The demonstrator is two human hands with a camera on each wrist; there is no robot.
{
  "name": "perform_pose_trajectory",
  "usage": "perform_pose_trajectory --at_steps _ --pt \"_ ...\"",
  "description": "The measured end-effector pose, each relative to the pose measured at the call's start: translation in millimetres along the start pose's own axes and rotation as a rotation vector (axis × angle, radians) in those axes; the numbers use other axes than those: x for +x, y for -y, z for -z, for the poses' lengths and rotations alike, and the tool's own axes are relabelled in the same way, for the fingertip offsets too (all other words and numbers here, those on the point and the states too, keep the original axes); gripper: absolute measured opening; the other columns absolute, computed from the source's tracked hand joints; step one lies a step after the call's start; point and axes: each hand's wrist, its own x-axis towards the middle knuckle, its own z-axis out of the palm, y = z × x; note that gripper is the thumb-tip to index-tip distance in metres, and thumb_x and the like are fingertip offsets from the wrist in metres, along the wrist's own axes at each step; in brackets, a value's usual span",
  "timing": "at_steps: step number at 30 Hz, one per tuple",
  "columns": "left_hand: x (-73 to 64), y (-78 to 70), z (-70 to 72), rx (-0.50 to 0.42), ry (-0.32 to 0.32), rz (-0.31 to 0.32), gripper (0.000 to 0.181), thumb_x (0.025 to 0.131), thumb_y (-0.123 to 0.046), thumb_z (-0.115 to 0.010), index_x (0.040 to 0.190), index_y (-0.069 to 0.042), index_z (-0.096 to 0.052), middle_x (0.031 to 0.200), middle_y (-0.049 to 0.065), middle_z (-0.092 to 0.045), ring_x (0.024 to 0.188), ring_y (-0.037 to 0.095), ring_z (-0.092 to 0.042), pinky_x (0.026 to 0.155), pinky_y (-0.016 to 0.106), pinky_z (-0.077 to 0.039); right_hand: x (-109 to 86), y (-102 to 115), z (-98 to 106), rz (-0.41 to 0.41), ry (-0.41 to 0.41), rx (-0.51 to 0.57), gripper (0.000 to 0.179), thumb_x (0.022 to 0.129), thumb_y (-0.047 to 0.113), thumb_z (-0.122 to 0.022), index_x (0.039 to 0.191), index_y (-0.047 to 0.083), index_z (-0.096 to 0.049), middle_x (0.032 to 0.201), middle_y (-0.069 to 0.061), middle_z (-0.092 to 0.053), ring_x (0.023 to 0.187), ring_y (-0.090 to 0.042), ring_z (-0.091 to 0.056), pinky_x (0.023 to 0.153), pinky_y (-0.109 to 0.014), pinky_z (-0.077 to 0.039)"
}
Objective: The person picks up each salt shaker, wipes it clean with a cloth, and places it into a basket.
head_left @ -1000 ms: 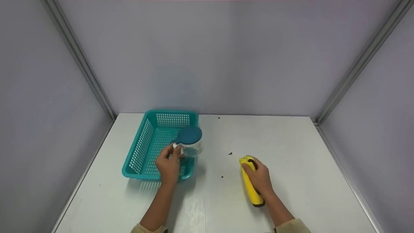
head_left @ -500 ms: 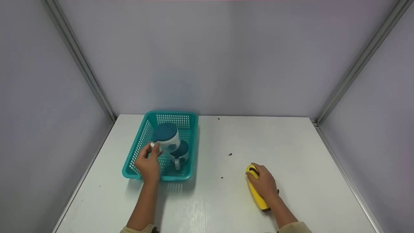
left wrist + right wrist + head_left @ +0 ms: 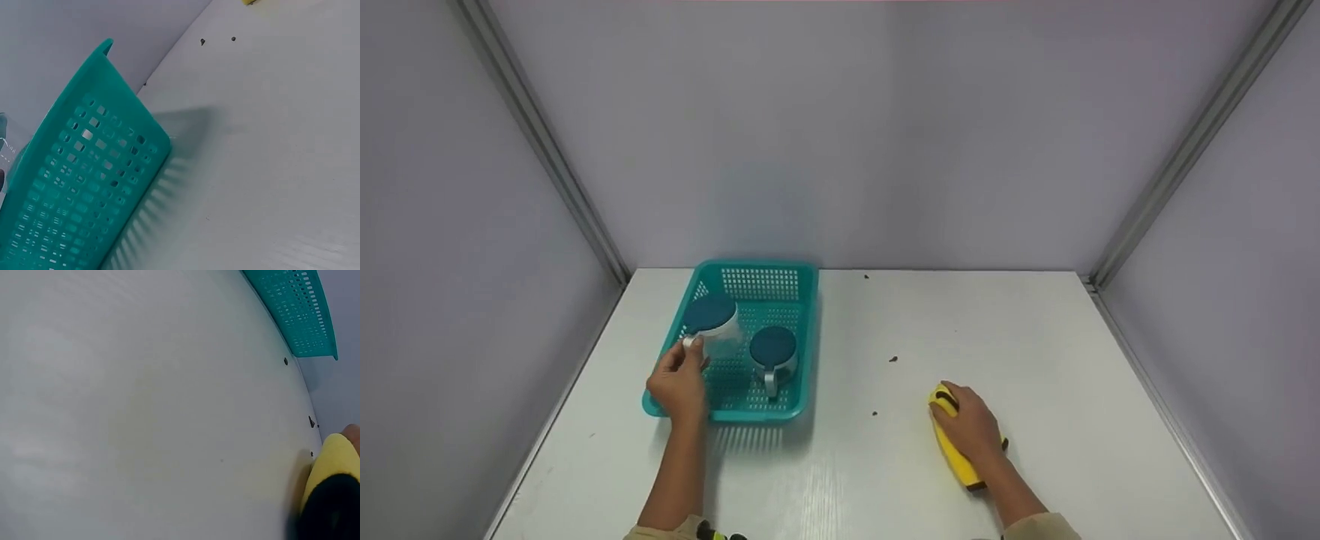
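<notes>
My left hand (image 3: 679, 382) pinches the white handle of a clear jar with a blue lid (image 3: 710, 312). That jar is upright within the left part of the teal basket (image 3: 754, 416); whether it touches the bottom I cannot tell. A second, similar jar (image 3: 773, 346) stands in the basket to its right, its handle turned to the front. On the right of the table, my right hand (image 3: 971, 424) grips a long, soft-looking yellow thing with black ends (image 3: 952, 450), which lies slanted. Its yellow and black surface (image 3: 336, 458) fills a corner of the right wrist view.
Several small dark specks, one of them a larger crumb (image 3: 893, 358), are scattered on the white table (image 3: 840, 465) between the basket and the right hand. Grey walls (image 3: 855, 150) close in the table at the back and both sides.
The left hand has carried the jar leftward from the basket's right side and lowered it at the left, uncovering the second jar. The right hand has shifted slightly right and nearer with the yellow thing.
</notes>
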Motion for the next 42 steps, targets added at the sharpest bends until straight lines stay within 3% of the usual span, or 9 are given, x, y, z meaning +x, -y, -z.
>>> perform_pose_trajectory --at_steps 6,15,19,24,29,38,42 --pt "13.4 15.8 2.3 0.048 -0.024 0.054 0.044 0.090 -0.035 -0.071 0.120 -0.004 -0.069 0.114 0.014 -0.069 0.096 0.012 -0.068 0.075 0.020 -0.058 -0.4 0.6 -2.6 0.017 -0.026 -0.018 0.050 0.090 0.037 -0.070 0.136 0.019 -0.059 0.122 -0.003 -0.065 0.107 -0.021 -0.062 0.094 -0.044 -0.052" --pt "21.6 15.3 1.6 0.209 0.002 0.144 0.039 0.095 -0.025 -0.066 0.125 0.000 -0.065 0.122 0.017 -0.067 0.107 0.025 -0.065 0.068 0.011 -0.054 -1.0 1.3 -3.0 0.020 -0.038 -0.036 0.049 0.089 0.035 -0.070 0.135 0.020 -0.059 0.122 -0.003 -0.065 0.110 -0.022 -0.061 0.095 -0.045 -0.051" --pt "26.2 13.6 -0.5 0.273 0.028 0.186 0.039 0.094 -0.023 -0.065 0.124 0.002 -0.065 0.122 0.019 -0.066 0.103 0.027 -0.065 0.075 0.023 -0.058 -1.6 1.3 -3.1 0.027 -0.045 -0.030 0.049 0.089 0.035 -0.071 0.134 0.020 -0.060 0.123 -0.003 -0.065 0.111 -0.023 -0.061 0.096 -0.045 -0.051" --pt "31.3 18.2 -1.9 0.323 0.056 0.172 0.037 0.093 -0.020 -0.066 0.119 0.007 -0.065 0.117 0.024 -0.066 0.100 0.032 -0.062 0.086 0.045 -0.055 -1.8 0.9 -3.4 0.025 -0.048 -0.030 0.049 0.089 0.035 -0.071 0.134 0.020 -0.060 0.122 -0.003 -0.065 0.110 -0.022 -0.061 0.095 -0.044 -0.052" --pt "35.4 20.4 -3.4 0.382 0.088 0.171 0.034 0.092 -0.017 -0.066 0.116 0.008 -0.066 0.114 0.026 -0.066 0.099 0.034 -0.061 0.085 0.048 -0.052 -2.1 0.7 -2.6 0.009 -0.029 -0.029 0.050 0.090 0.036 -0.070 0.136 0.020 -0.059 0.123 -0.003 -0.064 0.110 -0.022 -0.061 0.096 -0.044 -0.051" --pt "41.3 21.6 -6.0 0.477 0.123 0.200 0.036 0.092 -0.016 -0.067 0.118 0.008 -0.065 0.121 0.026 -0.064 0.112 0.039 -0.057 0.098 0.056 -0.047 -2.1 -0.6 -4.5 0.033 -0.053 -0.033 0.049 0.089 0.036 -0.071 0.134 0.020 -0.060 0.121 -0.002 -0.065 0.108 -0.020 -0.061 0.093 -0.043 -0.052" --pt "43.5 21.7 -2.5 0.546 0.159 0.160 0.033 0.091 -0.015 -0.068 0.115 0.008 -0.067 0.118 0.027 -0.065 0.108 0.039 -0.060 0.093 0.056 -0.049 -1.8 -0.5 -4.1 0.039 -0.051 -0.035 0.050 0.089 0.037 -0.070 0.135 0.020 -0.060 0.122 -0.003 -0.065 0.109 -0.021 -0.061 0.093 -0.044 -0.052"
